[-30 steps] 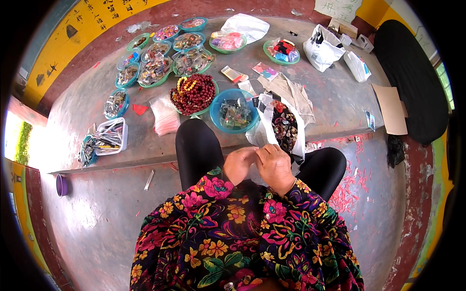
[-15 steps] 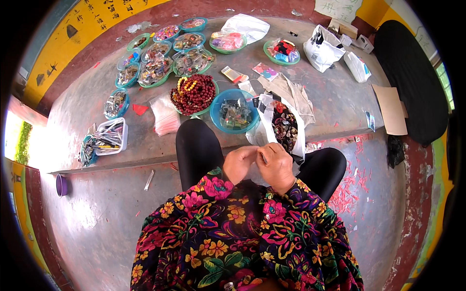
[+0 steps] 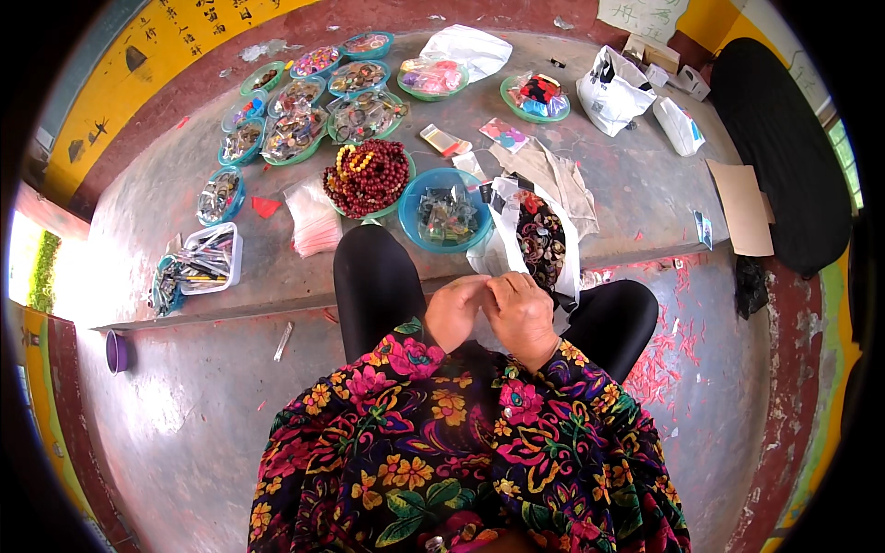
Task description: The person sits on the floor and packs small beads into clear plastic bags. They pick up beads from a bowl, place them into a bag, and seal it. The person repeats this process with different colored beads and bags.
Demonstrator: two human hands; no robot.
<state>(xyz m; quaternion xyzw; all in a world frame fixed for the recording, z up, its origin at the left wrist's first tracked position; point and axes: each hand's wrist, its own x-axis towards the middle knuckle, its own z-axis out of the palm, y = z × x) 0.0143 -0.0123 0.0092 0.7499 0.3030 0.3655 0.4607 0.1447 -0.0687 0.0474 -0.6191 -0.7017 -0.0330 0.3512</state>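
Close together over my lap, my left hand (image 3: 453, 313) and my right hand (image 3: 521, 318) meet at the fingertips. Both have their fingers curled and pressed together; whatever they pinch, if anything, is hidden behind the knuckles. Just beyond the right hand stands an open white bag (image 3: 570, 247) full of dark, reddish, shiny small pieces (image 3: 540, 241). Left of that bag, a blue basin (image 3: 412, 227) holds small clear plastic packets (image 3: 448, 217). Dark red bead strings (image 3: 380, 189) with a yellow one on top are heaped in a green basin farther left.
Several basins of packaged trinkets (image 3: 295, 132) cover the ledge at the far left. A stack of clear bags (image 3: 313, 219) and a white tray of pens (image 3: 236, 261) lie nearer. White bags (image 3: 616, 95) stand far right, cardboard (image 3: 740, 210) at right. Red scraps (image 3: 678, 341) litter the floor.
My right hand's fingers have shifted slightly and curl a little differently against the left. The left hand and everything around stay in place.
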